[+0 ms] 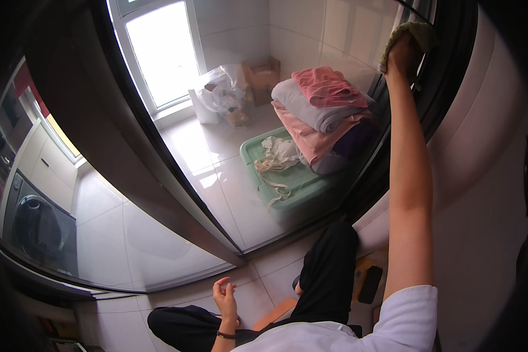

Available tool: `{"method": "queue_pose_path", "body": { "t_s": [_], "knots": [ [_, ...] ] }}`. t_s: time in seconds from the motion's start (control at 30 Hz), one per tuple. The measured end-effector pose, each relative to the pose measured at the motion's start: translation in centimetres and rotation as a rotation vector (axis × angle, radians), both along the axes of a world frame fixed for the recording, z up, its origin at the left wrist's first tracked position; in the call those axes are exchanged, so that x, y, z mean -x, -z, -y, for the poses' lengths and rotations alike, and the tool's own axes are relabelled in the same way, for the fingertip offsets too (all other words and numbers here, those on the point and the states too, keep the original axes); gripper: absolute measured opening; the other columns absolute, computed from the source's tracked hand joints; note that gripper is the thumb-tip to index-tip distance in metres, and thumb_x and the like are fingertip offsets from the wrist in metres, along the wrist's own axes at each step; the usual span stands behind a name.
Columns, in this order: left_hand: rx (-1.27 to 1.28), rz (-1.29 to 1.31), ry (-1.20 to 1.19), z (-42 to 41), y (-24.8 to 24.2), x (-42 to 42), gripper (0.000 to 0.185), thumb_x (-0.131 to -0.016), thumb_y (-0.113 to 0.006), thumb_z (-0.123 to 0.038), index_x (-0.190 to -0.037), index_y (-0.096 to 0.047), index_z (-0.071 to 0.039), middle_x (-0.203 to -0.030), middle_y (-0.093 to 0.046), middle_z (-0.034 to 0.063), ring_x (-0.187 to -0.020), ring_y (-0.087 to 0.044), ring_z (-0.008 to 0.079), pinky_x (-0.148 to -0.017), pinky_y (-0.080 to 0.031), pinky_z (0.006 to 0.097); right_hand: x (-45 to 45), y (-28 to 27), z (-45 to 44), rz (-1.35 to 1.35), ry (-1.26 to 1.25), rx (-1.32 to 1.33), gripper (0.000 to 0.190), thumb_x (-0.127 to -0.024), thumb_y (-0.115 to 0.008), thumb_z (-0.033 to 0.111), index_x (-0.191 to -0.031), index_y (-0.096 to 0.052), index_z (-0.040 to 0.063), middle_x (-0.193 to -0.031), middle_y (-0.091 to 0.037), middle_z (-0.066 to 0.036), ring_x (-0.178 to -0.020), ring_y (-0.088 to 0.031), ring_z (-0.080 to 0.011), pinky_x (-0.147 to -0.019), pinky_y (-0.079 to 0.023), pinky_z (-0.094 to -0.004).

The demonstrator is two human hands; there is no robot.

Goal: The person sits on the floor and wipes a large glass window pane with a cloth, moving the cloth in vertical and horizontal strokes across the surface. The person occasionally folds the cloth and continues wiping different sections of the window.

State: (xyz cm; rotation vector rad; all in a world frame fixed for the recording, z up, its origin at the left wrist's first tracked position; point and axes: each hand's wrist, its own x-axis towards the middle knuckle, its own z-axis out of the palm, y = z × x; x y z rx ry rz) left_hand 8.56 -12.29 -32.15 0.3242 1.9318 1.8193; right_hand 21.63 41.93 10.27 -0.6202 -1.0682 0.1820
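My right hand is raised at the upper right, pressing a greenish cloth against the dark frame of a glass sliding door. The cloth partly covers its fingers. Low in front of my body, my left hand is held with fingers curled but apart, nothing in it, a dark bracelet on the wrist. Behind the glass pane lies a green plastic storage box with a white cloth and a stack of folded pink and grey bedding on it.
A clear plastic bag and a cardboard box stand by the window behind the glass. A front-loading washing machine is at the far left. The door's middle frame runs diagonally. A dark phone-like object lies beside my right leg.
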Motion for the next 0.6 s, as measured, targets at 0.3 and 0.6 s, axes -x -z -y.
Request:
{"method": "queue_pose_path", "body": {
  "t_s": [0.3,0.6],
  "knots": [
    [-0.004,-0.003,0.009,0.0,0.9,0.6,0.017,-0.090,-0.056,-0.005,-0.107,-0.059,-0.003,-0.093,-0.062,0.0038,-0.077,-0.063,0.0099,-0.066,-0.047,0.0224,0.0,-0.1,-0.6,-0.058,0.013,-0.072,0.059,-0.096,-0.036,0.045,-0.134,-0.046,0.001,-0.137,-0.047,-0.021,-0.126,-0.044,-0.0327,-0.105,-0.033,-0.0381],
    [0.030,-0.024,0.055,-0.5,2.3,0.0,0.019,-0.091,-0.057,-0.008,-0.109,-0.059,-0.003,-0.087,-0.064,0.0021,-0.078,-0.064,0.0097,-0.067,-0.048,0.0218,-0.4,0.3,-0.4,0.073,0.094,-0.031,0.044,-0.100,-0.038,0.032,-0.124,-0.052,-0.002,-0.126,-0.055,-0.018,-0.114,-0.053,-0.0278,-0.098,-0.039,-0.0357]
  ]
}}
